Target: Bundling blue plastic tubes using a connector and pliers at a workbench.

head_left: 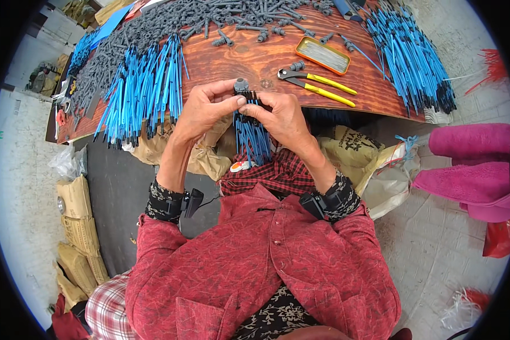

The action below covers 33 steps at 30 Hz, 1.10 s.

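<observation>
My left hand (209, 109) pinches a grey plastic fitting (241, 85) between thumb and fingers, just beyond the table's near edge. Close against it, my right hand (279, 115) has its thumb and fingers closed on the black ends of some thin blue tubes. The blue tubes (254, 140) hang down in a bunch below both hands, over the lap. The fingers partly hide where the fitting and the black tube ends meet, so I cannot tell whether they are joined.
The wooden table (232, 59) carries a heap of grey fittings (153, 31). Blue tube bundles lie left (144, 85) and right (408, 56). Yellow-handled pincers (331, 84) lie beside a yellow-rimmed tin (320, 66) of thin pale pieces. Sacks (351, 148) stand below the table.
</observation>
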### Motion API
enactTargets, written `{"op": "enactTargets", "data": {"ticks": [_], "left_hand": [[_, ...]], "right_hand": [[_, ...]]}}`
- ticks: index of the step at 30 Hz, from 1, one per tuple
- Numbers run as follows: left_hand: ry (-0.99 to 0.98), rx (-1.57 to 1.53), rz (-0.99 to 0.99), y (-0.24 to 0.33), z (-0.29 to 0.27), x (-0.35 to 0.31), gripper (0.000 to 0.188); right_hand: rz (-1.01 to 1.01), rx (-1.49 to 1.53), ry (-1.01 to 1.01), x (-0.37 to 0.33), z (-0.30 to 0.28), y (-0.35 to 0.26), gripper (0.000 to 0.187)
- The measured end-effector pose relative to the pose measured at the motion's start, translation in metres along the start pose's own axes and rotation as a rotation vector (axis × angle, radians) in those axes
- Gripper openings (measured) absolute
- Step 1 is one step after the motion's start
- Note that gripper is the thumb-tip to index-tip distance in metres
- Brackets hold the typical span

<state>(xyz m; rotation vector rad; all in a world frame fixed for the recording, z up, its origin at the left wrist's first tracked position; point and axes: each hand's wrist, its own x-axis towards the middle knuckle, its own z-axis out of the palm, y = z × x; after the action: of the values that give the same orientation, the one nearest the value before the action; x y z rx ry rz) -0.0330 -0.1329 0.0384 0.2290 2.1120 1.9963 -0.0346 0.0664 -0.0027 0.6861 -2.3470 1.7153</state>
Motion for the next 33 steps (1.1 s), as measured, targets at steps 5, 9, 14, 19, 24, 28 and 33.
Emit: {"op": "enactTargets", "data": {"ticks": [5, 9, 14, 19, 24, 28, 33], "left_hand": [[0.026, 0.019, -0.004, -0.002, 0.002, 0.001, 0.040], [0.073, 0.123, -0.006, -0.007, 0.006, 0.007, 0.040], [0.113, 0.087, 0.023, -0.003, 0.014, 0.007, 0.038], [0.110, 0.141, 0.013, -0.004, 0.008, 0.008, 0.040], [0.119, 0.118, 0.023, 0.001, 0.015, 0.006, 0.034], [0.095, 0.097, 0.027, -0.008, 0.006, 0.009, 0.033], [0.067, 0.034, 0.049, -0.014, 0.000, 0.006, 0.031]], "right_hand": [[-0.020, 0.006, 0.007, 0.001, 0.001, 0.001, 0.028], [-0.008, -0.004, -0.002, 0.004, 0.000, -0.001, 0.026], [-0.016, 0.025, 0.025, 0.007, 0.002, 0.005, 0.025], [-0.006, 0.004, 0.012, 0.007, 0.004, 0.008, 0.025], [-0.005, 0.029, 0.004, 0.007, 0.003, 0.011, 0.026], [0.020, 0.125, -0.033, 0.005, 0.001, 0.009, 0.023], [0.016, 0.142, -0.082, 0.008, -0.002, 0.009, 0.021]]}}
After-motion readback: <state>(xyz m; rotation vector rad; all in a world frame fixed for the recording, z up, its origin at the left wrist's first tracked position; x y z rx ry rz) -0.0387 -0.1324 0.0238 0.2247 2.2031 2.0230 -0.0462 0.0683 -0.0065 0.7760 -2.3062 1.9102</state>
